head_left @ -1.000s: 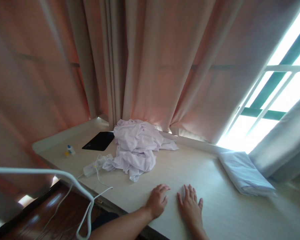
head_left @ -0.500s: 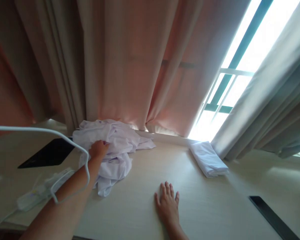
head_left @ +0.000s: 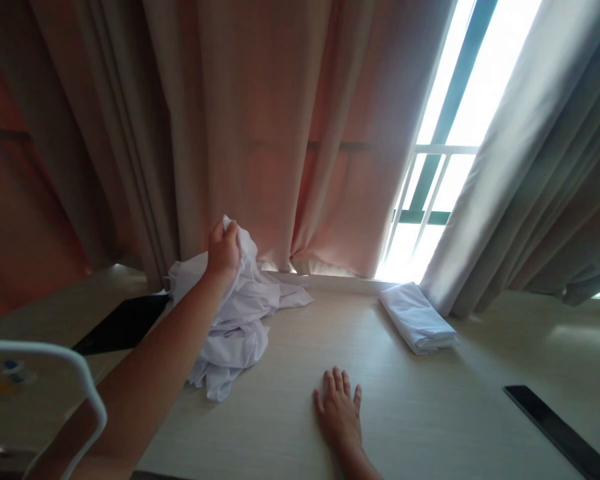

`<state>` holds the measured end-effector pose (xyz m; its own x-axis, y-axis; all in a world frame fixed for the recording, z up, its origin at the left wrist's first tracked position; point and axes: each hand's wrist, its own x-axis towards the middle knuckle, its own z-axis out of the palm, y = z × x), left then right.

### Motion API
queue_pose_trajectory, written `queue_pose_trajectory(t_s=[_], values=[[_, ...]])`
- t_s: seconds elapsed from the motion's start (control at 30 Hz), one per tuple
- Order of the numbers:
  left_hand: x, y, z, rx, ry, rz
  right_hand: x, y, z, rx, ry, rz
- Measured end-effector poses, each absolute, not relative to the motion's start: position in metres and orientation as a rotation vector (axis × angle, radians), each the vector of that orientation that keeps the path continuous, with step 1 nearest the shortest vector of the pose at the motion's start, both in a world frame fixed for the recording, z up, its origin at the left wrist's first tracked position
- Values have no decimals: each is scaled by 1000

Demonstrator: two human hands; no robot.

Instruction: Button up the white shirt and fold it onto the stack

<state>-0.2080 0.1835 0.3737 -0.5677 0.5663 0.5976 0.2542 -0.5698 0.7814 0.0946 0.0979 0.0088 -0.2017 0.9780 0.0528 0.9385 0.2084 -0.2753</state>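
1. The crumpled white cloth (head_left: 247, 298) sits in a heap on the tabletop (head_left: 290, 387), near the curtain (head_left: 260, 167).
2. The left hand (head_left: 225, 247) pinches the cloth, fingers closed around a bunch and lifting a peak.
3. The right hand (head_left: 339, 412) lies flat on the tabletop, fingers spread, holding nothing.
4. The cloth looks soft, light and floppy, hard to break. An edge or corner seems the best place to grab.

A cloth heap (head_left: 245, 323) lies on the table (head_left: 275, 413) by the back edge, a flat mat (head_left: 120, 323) to its left toward the back-left corner. Farther right along that edge lies a folded cloth (head_left: 417, 319). Curtains (head_left: 260, 133) hang behind; the right hand (head_left: 338, 413) rests nearer the front edge.
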Motion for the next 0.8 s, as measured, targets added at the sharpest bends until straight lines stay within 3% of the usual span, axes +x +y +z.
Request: queue_pose_trajectory(t_s=[0.2, 0.43, 0.53, 0.67, 0.8], values=[[-107, 99, 414, 1301, 915, 1866, 101, 100, -6, -1701, -2110, 357], [-63, 17, 375, 1179, 995, 1345, 138, 97, -3, -1241, -1427, 839], [-55, -13, 350, 1199, 1027, 1125, 149, 70, 38, -1112, -1325, 901], [-42, -49, 329, 1256, 1011, 949, 144, 15, 136, -718, -1365, 995], [-33, -77, 324, 1380, 1002, 888, 136, -26, 213, -554, -1468, 1467]])
